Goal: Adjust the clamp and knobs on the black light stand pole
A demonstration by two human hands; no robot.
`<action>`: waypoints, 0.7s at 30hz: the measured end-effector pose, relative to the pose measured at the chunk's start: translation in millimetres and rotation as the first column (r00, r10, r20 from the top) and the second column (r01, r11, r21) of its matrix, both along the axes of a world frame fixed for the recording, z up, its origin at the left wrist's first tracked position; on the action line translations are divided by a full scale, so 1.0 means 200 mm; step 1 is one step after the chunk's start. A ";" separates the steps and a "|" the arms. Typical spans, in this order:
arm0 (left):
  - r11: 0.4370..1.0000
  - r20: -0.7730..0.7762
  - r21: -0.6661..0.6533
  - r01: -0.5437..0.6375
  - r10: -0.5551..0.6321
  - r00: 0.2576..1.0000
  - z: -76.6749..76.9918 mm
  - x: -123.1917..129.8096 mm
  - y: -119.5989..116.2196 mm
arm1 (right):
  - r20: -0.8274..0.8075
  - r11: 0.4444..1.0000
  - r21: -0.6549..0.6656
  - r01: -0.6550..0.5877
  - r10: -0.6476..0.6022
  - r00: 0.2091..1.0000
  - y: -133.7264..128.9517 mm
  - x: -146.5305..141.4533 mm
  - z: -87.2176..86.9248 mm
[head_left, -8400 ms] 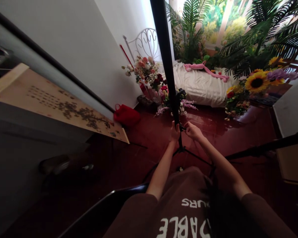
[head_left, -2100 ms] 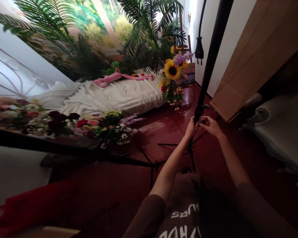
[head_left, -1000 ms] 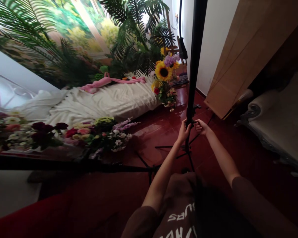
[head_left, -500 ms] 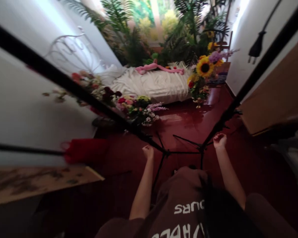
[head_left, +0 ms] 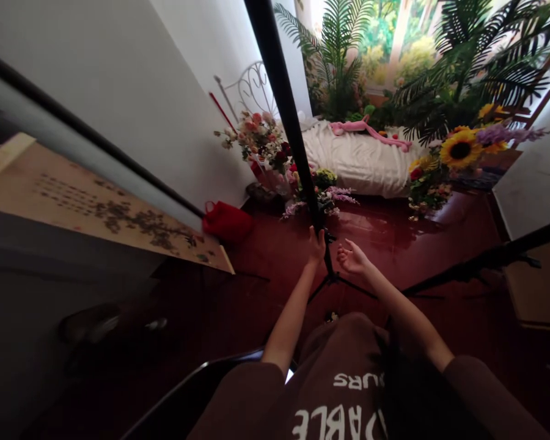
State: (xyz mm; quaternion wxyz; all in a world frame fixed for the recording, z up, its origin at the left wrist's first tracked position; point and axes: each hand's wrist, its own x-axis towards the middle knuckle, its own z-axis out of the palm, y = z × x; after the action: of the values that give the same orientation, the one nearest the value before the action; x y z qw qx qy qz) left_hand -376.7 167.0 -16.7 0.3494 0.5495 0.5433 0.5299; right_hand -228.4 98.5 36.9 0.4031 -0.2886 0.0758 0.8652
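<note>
A tall black light stand pole (head_left: 289, 128) rises from its folded tripod legs (head_left: 334, 280) on the floor in front of me. My left hand (head_left: 316, 245) is raised just left of the pole, fingers apart and holding nothing. My right hand (head_left: 352, 258) lies open, palm up, a short way right of the pole and not touching it. A small black fitting (head_left: 330, 237) sits on the pole between my hands. My brown sleeves and printed shirt fill the bottom of the view.
A wooden board with a dark painted branch (head_left: 119, 214) leans at left beside a red bag (head_left: 227, 222). Ahead, flower bunches (head_left: 311, 197) and sunflowers (head_left: 461, 151) edge a white-sheeted bed (head_left: 357, 160) with palms behind. A second black pole (head_left: 481, 263) crosses at right.
Both hands have let go of the pole fitting and opened, after being closed apart from it half a second ago. The view has swung back left from the bed and sunflowers.
</note>
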 end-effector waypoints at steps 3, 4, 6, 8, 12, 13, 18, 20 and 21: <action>1.000 -0.024 -0.024 -0.004 0.003 1.000 -0.01 -0.01 0.01 | 0.063 0.993 0.096 -0.069 0.063 0.996 0.10 -0.11 0.02; 1.000 -0.024 -0.025 -0.009 0.009 1.000 -0.01 -0.01 0.01 | 0.105 0.991 0.115 -0.072 0.060 0.993 0.13 -0.13 0.02; 0.999 -0.017 -0.024 -0.030 0.030 0.999 -0.01 0.00 0.00 | 0.192 0.989 0.133 -0.071 0.045 0.980 0.17 -0.15 0.02; 0.999 0.001 -0.018 -0.043 0.043 0.999 0.00 0.00 -0.01 | 0.254 0.985 0.143 -0.095 0.056 0.966 0.20 -0.15 0.01; 1.000 0.045 0.014 -0.024 0.024 0.999 0.00 0.02 -0.01 | 0.403 0.950 0.237 -0.205 0.096 0.910 0.21 -0.14 0.00; 1.000 0.050 0.019 -0.025 0.024 0.998 0.00 0.02 0.00 | 0.487 0.926 0.304 -0.223 0.051 0.872 0.20 -0.13 0.00; 0.999 0.033 0.035 -0.039 0.037 0.999 -0.02 0.02 0.01 | 0.810 0.631 0.584 -0.510 -0.496 0.314 0.16 -0.07 0.01; 0.998 0.030 0.045 -0.048 0.047 0.998 -0.03 0.01 0.01 | 0.764 0.539 0.549 -0.639 -0.633 0.124 0.14 -0.04 0.02; 0.997 0.029 0.053 -0.052 0.051 0.998 -0.03 0.02 0.01 | 0.745 0.505 0.525 -0.685 -0.662 0.082 0.13 -0.03 0.02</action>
State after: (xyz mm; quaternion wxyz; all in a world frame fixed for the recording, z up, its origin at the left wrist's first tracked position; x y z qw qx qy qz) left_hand -373.7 169.0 -23.1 0.3282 0.5372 0.5378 0.5608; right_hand -234.9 124.6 41.7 0.4042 -0.5428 -0.6652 0.3156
